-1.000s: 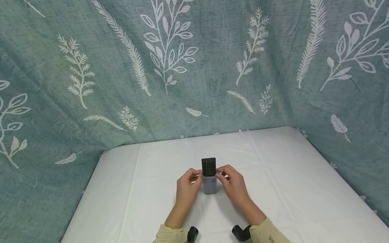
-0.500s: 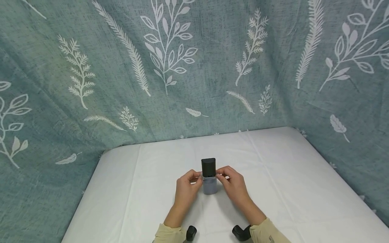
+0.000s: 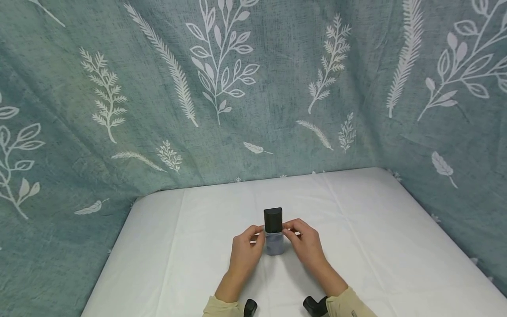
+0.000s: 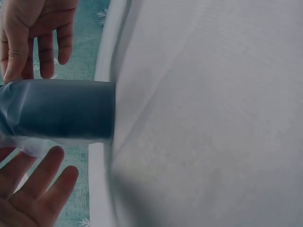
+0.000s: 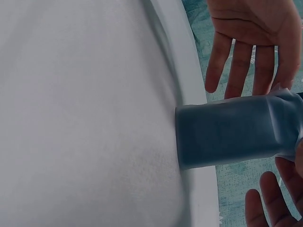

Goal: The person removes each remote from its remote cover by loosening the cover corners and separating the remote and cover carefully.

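A black block-like object (image 3: 273, 220) stands upright on the white table, its lower part inside a translucent greyish plastic bag (image 3: 274, 244). My left hand (image 3: 246, 251) pinches the bag's left side near its upper edge; my right hand (image 3: 304, 242) pinches the right side at the same height. In the left wrist view the wrapped lower part (image 4: 64, 111) meets the cloth, with the plastic wrinkled near the fingers. The right wrist view also shows the smooth wrapped object (image 5: 227, 130) between both hands. What the object is cannot be told.
White cloth covers the table (image 3: 206, 220). A green leaf-patterned curtain (image 3: 277, 88) hangs behind and at both sides. Black wrist-worn pieces (image 3: 250, 307) stick out beside the sleeves (image 3: 348, 304) near the bottom of the head view.
Almost nothing differs: the head view has shifted slightly, while both hands keep their pinch on the bag and the black object stays upright in place.
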The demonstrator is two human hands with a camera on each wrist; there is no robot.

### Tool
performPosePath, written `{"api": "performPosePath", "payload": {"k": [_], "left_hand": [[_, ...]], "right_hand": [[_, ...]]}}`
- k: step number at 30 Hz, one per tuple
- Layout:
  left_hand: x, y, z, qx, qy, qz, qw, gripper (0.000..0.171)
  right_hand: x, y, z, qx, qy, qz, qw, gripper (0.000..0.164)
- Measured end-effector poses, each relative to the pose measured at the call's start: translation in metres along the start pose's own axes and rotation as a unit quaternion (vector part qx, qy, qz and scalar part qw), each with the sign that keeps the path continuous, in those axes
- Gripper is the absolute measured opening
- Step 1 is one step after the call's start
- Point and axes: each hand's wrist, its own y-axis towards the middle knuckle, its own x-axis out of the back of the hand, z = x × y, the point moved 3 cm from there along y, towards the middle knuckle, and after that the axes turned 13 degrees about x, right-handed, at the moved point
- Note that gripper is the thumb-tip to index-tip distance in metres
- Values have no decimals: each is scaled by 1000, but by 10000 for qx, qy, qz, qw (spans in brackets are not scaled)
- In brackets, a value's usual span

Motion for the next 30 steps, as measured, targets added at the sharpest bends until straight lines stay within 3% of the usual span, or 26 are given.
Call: {"api": "performPosePath", "payload": {"k": [7, 14, 19, 24, 30], "left_hand": [[1, 2, -5, 128, 21, -183, 9997, 11], [-1, 3, -4, -65, 328, -249, 9991, 9], [-3, 1, 0, -162, 658, -229, 9974, 8], [-5, -1, 4, -14, 1002, -90, 9949, 7], [-4, 0, 6, 54, 1318, -55, 9913, 6]], "right_hand": [[-1, 0, -2, 73, 27, -16, 10000, 14], [-2, -2, -6, -5, 128, 54, 9999, 14], [-2, -3, -7, -50, -8, 225, 9997, 13], [-3, -8, -9, -251, -275, 504, 9980, 11], [-4, -10, -10, -190, -400, 548, 9975, 11]]}}
